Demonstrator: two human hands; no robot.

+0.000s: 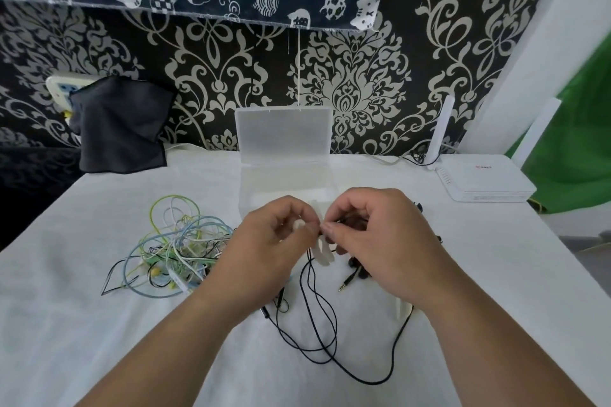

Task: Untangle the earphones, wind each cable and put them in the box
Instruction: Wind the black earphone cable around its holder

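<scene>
Head view, looking down over a white-covered counter (99, 340). At the back, middle: clear plastic box (287, 177), lid (282, 132) tipped upright against the patterned wall; contents of the tray hard to tell through the clear plastic, its near edge hidden behind both hands. Just in front of the box, left grip (264, 251) and right grip (373, 241) raised together, fingertips almost touching. Left grip narrow, fingers curled, pinching a white tie (322, 253) hanging down between the hands. Right grip narrow too, thumb and forefinger closed on the black earphone cable (317, 324), part of it gathered under the curled fingers. Rest of that cable trailing in loose loops across the counter toward the camera, jack plug (345, 284) and dark earbuds (357, 269) lying just below the right grip. To the left, near the left wrist: tangle of coloured earphones (175, 251), green, blue, white and black strands knotted together on the counter, outside the box. Back left, dark cloth (122, 129) draped over a white power strip (59, 87). Back right, white router (482, 182) with one antenna up, well apart from the hands.
</scene>
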